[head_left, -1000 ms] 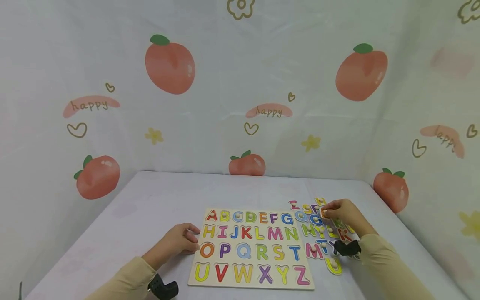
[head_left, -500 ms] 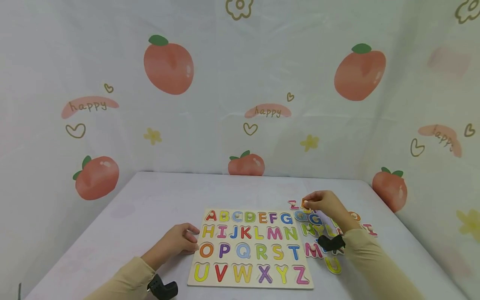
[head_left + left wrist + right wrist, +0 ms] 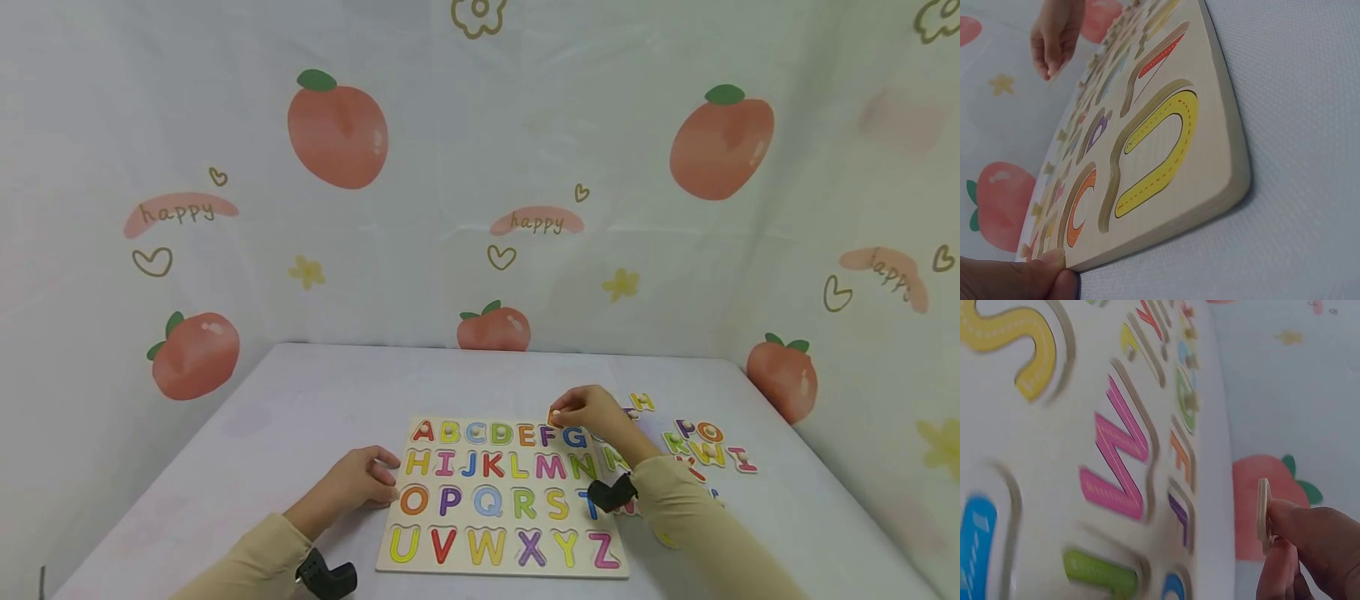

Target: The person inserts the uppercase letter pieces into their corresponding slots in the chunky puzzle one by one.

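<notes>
Right hand pinches an orange letter piece between thumb and finger; the piece is on edge in the right wrist view, its letter unreadable. It is located at the far edge of the alphabet board, near the F recess. Left hand, well apart from the right, grips the board's left edge. Letters A to D are seated; loose letters, including yellow W, lie right of the board.
</notes>
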Demonstrator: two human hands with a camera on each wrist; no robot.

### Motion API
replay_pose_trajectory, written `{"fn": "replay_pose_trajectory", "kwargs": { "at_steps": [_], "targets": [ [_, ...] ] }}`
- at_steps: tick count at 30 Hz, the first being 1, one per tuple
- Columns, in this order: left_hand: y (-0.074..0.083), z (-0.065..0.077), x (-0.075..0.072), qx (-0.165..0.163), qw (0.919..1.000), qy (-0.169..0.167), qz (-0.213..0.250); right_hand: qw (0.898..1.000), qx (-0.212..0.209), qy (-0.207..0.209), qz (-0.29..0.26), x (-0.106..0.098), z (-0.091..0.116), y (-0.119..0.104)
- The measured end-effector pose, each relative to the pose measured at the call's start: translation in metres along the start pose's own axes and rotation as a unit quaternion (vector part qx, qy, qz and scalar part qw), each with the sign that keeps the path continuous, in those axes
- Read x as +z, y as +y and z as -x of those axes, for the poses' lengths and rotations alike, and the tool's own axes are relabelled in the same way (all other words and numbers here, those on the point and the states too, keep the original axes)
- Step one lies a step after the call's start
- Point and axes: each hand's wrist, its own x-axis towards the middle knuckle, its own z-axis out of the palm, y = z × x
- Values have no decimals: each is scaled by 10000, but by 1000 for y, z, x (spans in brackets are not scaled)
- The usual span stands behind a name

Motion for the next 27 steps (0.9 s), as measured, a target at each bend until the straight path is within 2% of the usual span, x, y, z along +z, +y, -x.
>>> {"fn": "replay_pose_trajectory", "kwargs": {
  "at_steps": [3,13,27],
  "targets": [
    [0,0,0,8,10000,8,9,9999,103,-33,39,12,-2,-4],
    [0,1,0,13,10000,34,20,9999,52,-154,27,38,-10,-9],
    [2,2,0,-3,10000,27,38,9991,318,-216,169,49,-11,-9]
  ]
}}
